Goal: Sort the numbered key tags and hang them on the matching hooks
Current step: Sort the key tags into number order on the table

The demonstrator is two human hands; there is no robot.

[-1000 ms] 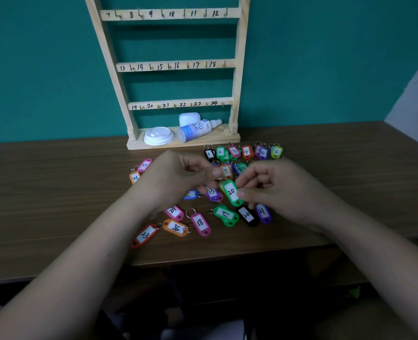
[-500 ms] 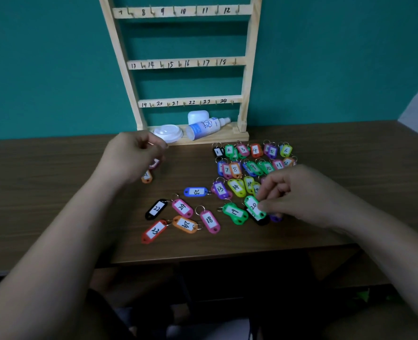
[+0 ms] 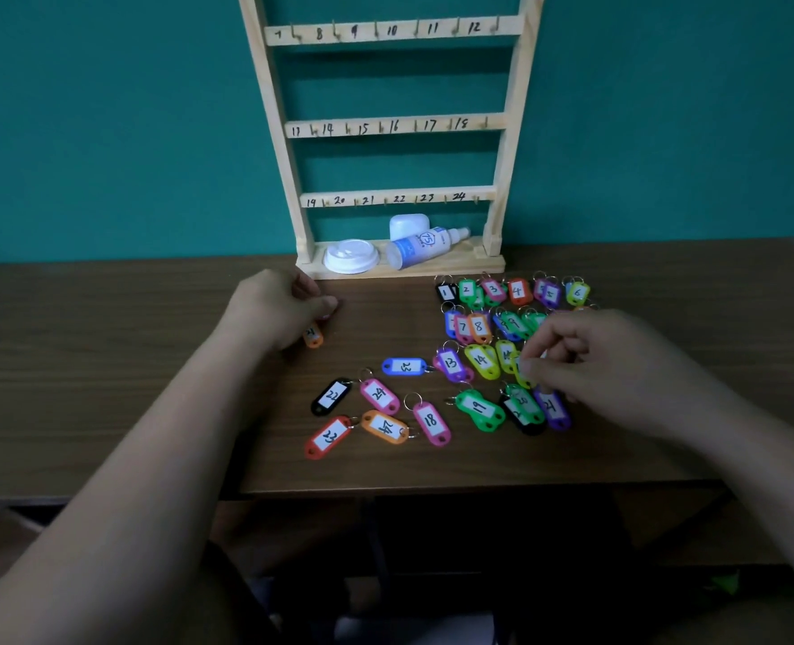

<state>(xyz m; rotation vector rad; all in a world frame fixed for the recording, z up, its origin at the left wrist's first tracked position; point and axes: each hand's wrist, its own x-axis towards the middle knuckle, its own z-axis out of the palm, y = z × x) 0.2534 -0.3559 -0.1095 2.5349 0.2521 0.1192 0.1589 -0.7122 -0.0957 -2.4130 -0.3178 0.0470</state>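
Head view shows the hands parted since a second ago: tag 20 (image 3: 521,401) now lies on the tabletop (image 3: 106,365) beside tag 19 (image 3: 479,407), the right hand (image 3: 590,365) pinches a lime tag (image 3: 521,372), and the left hand (image 3: 274,309) curls over an orange tag (image 3: 313,337), grip unclear, so sorting continues with the hooks (image 3: 295,37) bare.

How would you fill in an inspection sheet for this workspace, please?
Surface: brown wooden table, tags spread over its middle and right.
Job's things: numbered key tags lie loose, among them green 19 and pink 18; wooden hook rack stands at the back, every visible hook bare.
Clutter: white lid, spray bottle and white case on the rack's base.
Hands: left hand curled over an orange tag, grip unclear; right hand pinches a yellow-green tag.
Cables: nothing seen.
Surroundings: teal wall behind.
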